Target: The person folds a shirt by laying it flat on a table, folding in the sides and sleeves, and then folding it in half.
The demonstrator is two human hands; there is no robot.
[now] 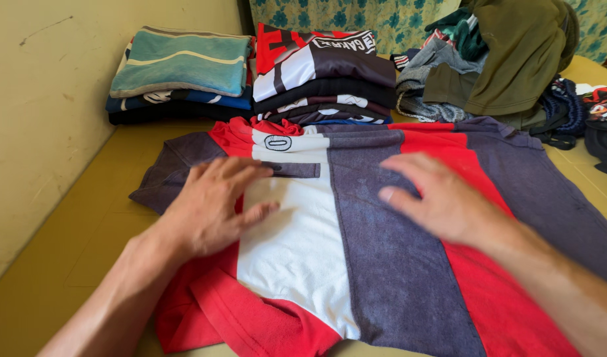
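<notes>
**Two flat hands on a striped shirt**

The left hand lies palm down on the shirt, fingers spread wide and straight, pressing on the white panel near a small dark patch. It grips nothing; it only touches the cloth. The right hand is also open and flat, fingers stretched toward the left, resting on or just above the grey stripe; it is slightly blurred, so contact is hard to judge. It holds nothing.

The shirt is spread across the near middle of the scene, with red, white and grey stripes, its red collar at the far end.

It lies on a yellow surface. At the far left stands a pile of folded clothes topped by a teal piece, and just right of it a second folded pile in red, white and black. At the far right sits a loose heap of clothes, olive green on top. A pale yellow wall runs along the left, and a floral cloth hangs at the back.
</notes>
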